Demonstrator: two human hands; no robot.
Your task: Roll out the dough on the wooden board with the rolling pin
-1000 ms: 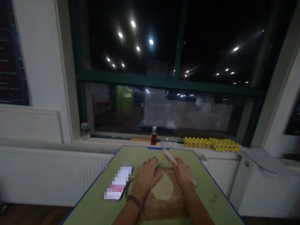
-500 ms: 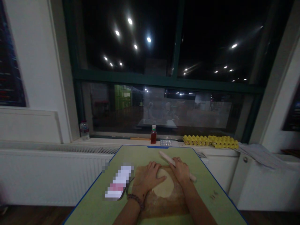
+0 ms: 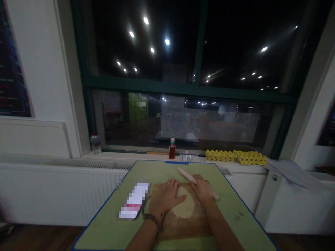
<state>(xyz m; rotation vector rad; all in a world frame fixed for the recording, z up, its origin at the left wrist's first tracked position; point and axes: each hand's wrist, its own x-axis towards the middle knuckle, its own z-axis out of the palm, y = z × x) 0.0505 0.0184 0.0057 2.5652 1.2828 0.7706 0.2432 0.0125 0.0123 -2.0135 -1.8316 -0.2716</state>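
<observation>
A flat, pale round of dough (image 3: 184, 205) lies on a floured wooden board (image 3: 180, 230). My left hand (image 3: 170, 196) rests flat at the dough's left side, fingers stretched out and thumb reaching over the dough. A beaded bracelet circles that wrist. Beyond the dough's right edge, my right hand (image 3: 202, 188) is closed over a light wooden rolling pin (image 3: 185, 174). The pin slants from far left to near right, its middle hidden under that hand.
The green table (image 3: 104, 230) has a blue edge. A phone (image 3: 134, 201) with a blurred-out screen lies left of the board. On the windowsill stand a red-brown bottle (image 3: 172, 150), yellow egg cartons (image 3: 235, 157) and a clear plastic bottle (image 3: 95, 143). A radiator (image 3: 52, 191) runs below.
The view has shifted slightly. Both hands, the dough and the rolling pin keep nearly the same places on the board and table.
</observation>
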